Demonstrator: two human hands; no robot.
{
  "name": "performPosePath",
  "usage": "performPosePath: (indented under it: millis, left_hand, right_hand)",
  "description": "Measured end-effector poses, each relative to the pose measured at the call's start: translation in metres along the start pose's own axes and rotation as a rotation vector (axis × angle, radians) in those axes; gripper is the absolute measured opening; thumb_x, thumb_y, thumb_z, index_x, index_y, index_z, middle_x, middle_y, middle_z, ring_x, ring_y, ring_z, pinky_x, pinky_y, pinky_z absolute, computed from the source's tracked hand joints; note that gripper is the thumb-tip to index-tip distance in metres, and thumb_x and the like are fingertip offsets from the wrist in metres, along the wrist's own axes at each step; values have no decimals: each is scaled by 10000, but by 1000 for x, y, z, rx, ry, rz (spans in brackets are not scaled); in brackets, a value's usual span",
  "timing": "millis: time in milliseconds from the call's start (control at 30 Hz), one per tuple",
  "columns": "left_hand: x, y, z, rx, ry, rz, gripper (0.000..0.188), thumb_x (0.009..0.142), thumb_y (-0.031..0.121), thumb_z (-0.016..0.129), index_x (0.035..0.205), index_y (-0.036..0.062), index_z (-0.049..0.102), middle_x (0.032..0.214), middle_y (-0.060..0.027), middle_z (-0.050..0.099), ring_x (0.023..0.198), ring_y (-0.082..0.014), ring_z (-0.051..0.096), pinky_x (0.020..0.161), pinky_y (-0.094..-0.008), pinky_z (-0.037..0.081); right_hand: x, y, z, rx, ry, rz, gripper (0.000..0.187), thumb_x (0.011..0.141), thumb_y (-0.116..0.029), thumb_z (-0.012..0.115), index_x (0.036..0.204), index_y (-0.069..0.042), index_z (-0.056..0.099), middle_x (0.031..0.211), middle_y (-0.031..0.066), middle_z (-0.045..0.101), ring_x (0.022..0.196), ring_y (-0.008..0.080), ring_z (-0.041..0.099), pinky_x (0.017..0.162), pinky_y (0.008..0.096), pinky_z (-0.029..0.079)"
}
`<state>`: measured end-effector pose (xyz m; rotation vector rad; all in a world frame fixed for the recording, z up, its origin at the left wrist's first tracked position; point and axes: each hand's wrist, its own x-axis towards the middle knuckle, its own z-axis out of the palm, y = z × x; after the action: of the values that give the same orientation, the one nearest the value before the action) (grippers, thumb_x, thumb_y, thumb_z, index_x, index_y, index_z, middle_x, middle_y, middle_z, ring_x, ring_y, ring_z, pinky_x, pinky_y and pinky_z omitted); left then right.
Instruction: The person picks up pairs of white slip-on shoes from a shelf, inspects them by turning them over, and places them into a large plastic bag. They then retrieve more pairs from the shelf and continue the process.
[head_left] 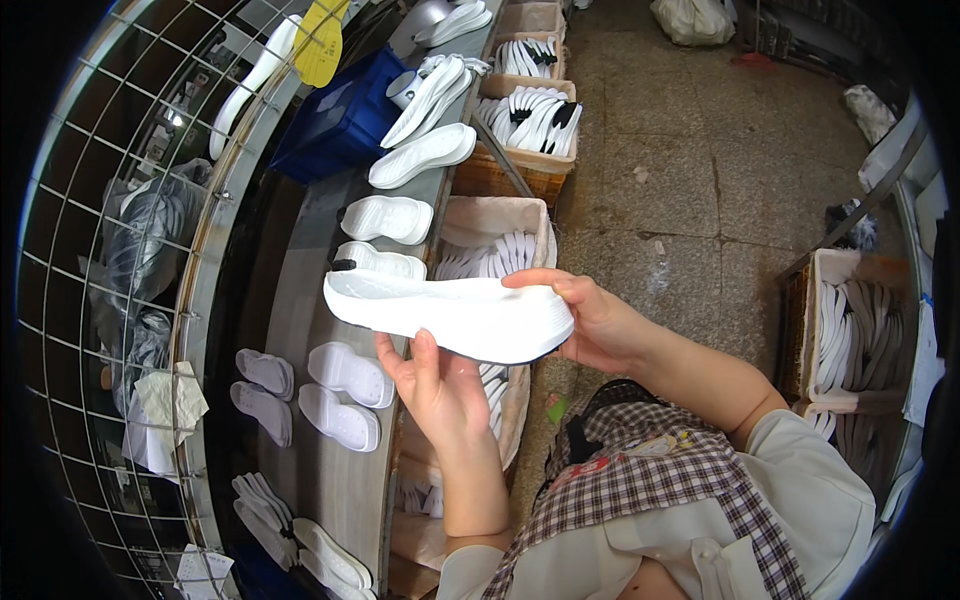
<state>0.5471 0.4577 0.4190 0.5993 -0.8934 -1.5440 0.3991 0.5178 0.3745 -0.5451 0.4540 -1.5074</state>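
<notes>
Grip on the sole: both hands are grasping one white sole (455,315), a hand toward each end.
Left hand: this hand (445,390) supports the sole from below, left of its middle, with the thumb tip and fingers at the lower edge.
Right hand: this hand (600,325) clasps the right end, one digit laid along the upper edge.
White sole: held near the centre of the frame, lengthwise across it, with a thin dark line along its lower right edge.
Grey bench: this long surface (345,490) runs from the top of the frame down to the lower left, beneath and left of the held sole.
Soles on the bench: a white pair (350,375) lies side by side just below left of the held sole; two single soles (388,218) lie above it.
Blue bin: the box (335,120) stands in the upper left, with a yellow sole-shaped piece (320,45) above it.
Baskets: a lined basket (500,208) of white soles sits right of the bench; another (845,265) stands at the right of the frame.
Wire mesh: a metal grid (215,200) curves down the left side.
Plaid apron: checked cloth (650,490) covers the person's front, lower right of centre.
</notes>
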Motion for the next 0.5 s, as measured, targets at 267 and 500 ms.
performPosePath:
  millis: [267,500]
  left_hand:
    - [-7,2,-3,32,-10,46,628,890,102,571,1390,82,191,1294,-169,430,1188,-294,456,982,-479,414]
    - [-7,3,-3,-16,-25,9,652,875,74,587,1390,80,189,1306,-171,427,1182,-290,463,987,-476,409]
  right_hand:
    - [-4,4,2,71,-84,-43,550,910,-408,484,1311,-42,402,1301,139,446,1204,245,457,991,436,402]
    - [-13,2,6,72,-70,-23,484,918,-348,458,1292,-45,409,1310,145,425,1228,258,421,1008,463,373]
